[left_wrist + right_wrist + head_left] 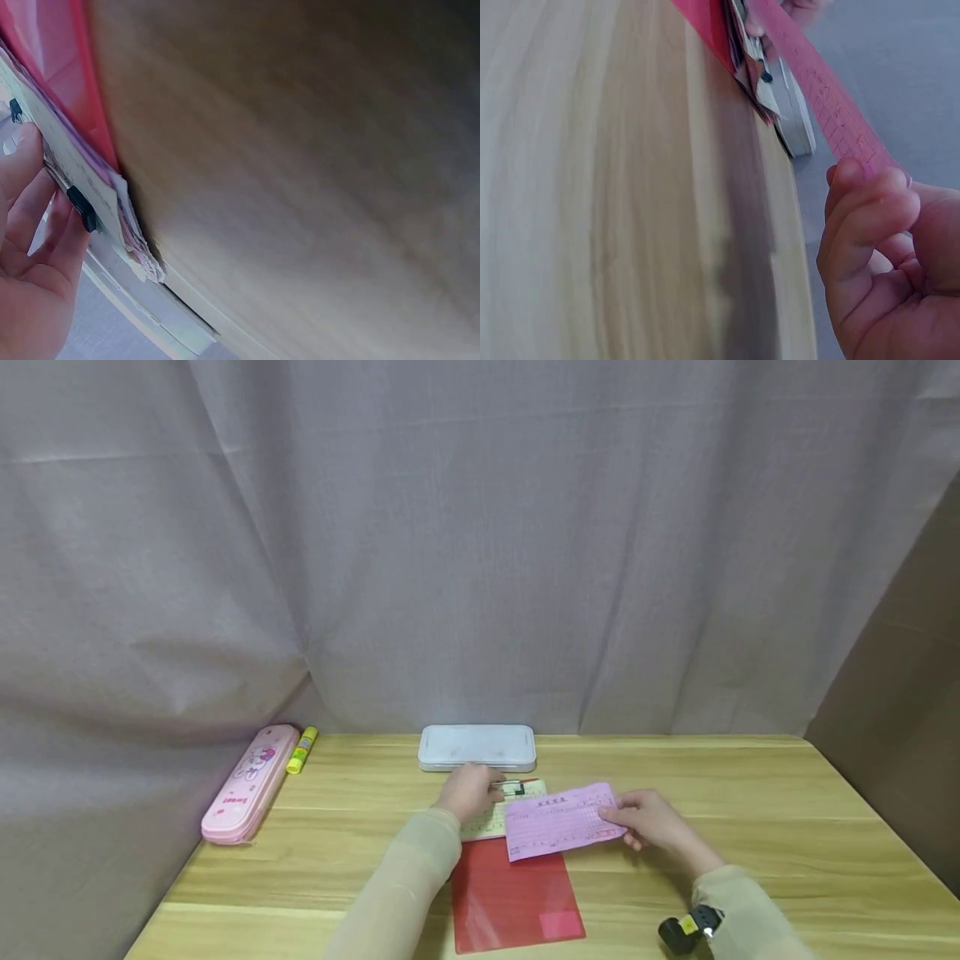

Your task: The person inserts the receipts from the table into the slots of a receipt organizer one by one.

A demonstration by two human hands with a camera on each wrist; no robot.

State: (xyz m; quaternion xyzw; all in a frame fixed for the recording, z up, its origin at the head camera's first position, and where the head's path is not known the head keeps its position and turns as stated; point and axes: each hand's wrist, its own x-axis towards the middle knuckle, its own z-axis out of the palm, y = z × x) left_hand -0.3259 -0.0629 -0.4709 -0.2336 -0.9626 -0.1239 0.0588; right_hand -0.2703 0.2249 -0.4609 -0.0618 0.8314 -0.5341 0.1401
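Note:
My right hand (652, 818) holds a pink printed form (558, 822) by its right edge, thumb on top. The form is raised and partly covers a yellowish printed sheet (482, 827). That sheet tops a stack of papers at the far end of a red translucent folder (510, 893). At the stack's far edge my left hand (467, 792) grips a metal clip (510, 788) with black ends. In the left wrist view the thumb and fingers are on the clip (81, 210), and ragged paper edges show beneath it.
A white flat case (477, 747) lies just behind the stack, near the curtain (480, 568). At the left of the wooden table (750, 827) are a pink pencil case (251, 785) and a yellow glue stick (302, 750).

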